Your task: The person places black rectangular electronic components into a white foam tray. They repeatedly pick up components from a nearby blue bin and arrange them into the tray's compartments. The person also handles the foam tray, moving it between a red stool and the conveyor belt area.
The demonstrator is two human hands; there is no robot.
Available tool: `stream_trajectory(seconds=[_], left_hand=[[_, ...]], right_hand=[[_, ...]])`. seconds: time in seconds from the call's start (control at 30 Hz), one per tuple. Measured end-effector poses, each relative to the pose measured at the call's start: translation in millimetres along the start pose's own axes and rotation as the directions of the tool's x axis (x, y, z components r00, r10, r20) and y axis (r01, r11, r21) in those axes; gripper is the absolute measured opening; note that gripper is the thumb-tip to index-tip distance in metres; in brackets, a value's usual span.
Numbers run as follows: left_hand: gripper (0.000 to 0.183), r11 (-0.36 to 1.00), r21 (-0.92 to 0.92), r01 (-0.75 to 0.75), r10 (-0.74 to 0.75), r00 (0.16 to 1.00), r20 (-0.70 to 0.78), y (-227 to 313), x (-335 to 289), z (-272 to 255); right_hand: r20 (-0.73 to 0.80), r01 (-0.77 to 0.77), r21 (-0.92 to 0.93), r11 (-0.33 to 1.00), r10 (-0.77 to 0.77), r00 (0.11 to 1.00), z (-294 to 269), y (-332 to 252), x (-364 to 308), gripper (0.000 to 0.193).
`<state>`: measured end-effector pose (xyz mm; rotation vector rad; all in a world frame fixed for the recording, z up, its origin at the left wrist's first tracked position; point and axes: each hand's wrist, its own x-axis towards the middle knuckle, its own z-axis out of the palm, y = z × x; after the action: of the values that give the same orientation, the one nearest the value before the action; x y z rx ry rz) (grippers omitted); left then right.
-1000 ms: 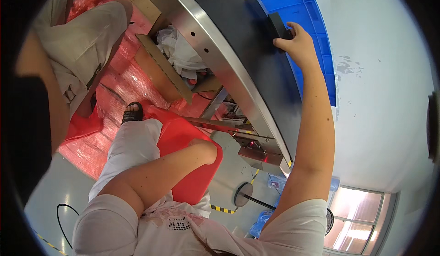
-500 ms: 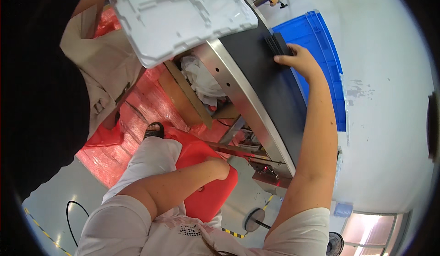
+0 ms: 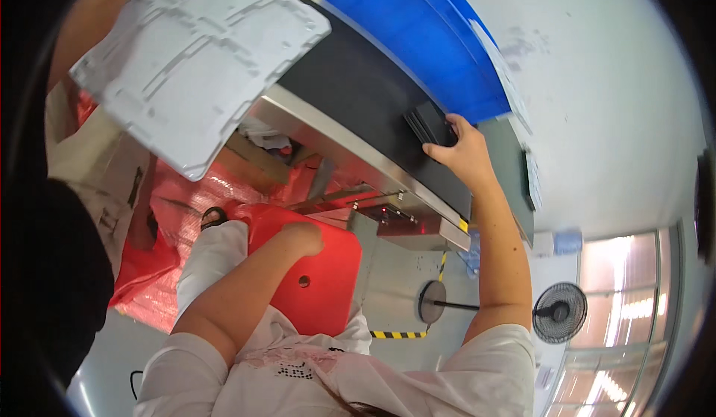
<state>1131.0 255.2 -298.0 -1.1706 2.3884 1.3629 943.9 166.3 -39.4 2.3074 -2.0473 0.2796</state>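
Fingers [image 3: 456,121] of our right hand [image 3: 468,156] are parted from the thumb by roughly the thickness of what they grip, closed about the right end of one black, flat-sided stack of thin pieces [image 3: 425,124]. We see several parallel layers in it, too fine and dark for us to count surely, and our hand covers part of that end. The stack lies on one broad, matt black conveyor belt [image 3: 343,81], close to its far edge and just beside one large blue plastic crate [image 3: 418,36]. Its layered edges face left and toward us; its long axis appears to slant from upper left to lower right, roughly along the belt.

Our left hand [image 3: 304,238] rests by one red plastic stool seat [image 3: 317,298] with a single round hole. Its fingers are hidden, so we cannot tell whether they are curled or spread, or whether they have hold of anything.

At upper left we count one pale grey moulded plastic tray [image 3: 194,59], tilted and overlapping the belt in our view, with one forearm of another person [image 3: 89,36] beside it. One silver metal rail [image 3: 335,133] edges the belt on our side, and one round black fan [image 3: 559,312] stands at right.
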Motion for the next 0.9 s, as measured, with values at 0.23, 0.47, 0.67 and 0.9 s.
stream_trajectory(seconds=[0.23,0.47,0.67,0.9], left_hand=[[0.038,0.999,0.029,0.021,-0.025,0.993,0.115,12.7,4.9,14.0],[0.044,0.997,0.075,-0.031,0.021,0.991,0.134,8.3,25.1,20.8],[0.042,0.940,-0.135,0.313,-0.250,0.903,0.349,23.1,40.3,-8.0],[0.045,0.926,-0.195,0.323,-0.243,0.906,0.347,20.1,43.4,-6.6]], right_hand=[[-0.122,-0.491,-0.009,0.871,0.486,0.865,-28.6,139.4,-64.8,0.074],[-0.206,-0.683,-0.126,0.719,0.655,0.727,-14.2,264.1,-15.7,0.069],[-0.231,-0.711,0.020,0.703,0.696,0.680,27.5,316.3,21.9,0.068],[-0.450,-0.599,0.015,0.800,0.541,0.711,34.5,342.8,7.8,0.091]])
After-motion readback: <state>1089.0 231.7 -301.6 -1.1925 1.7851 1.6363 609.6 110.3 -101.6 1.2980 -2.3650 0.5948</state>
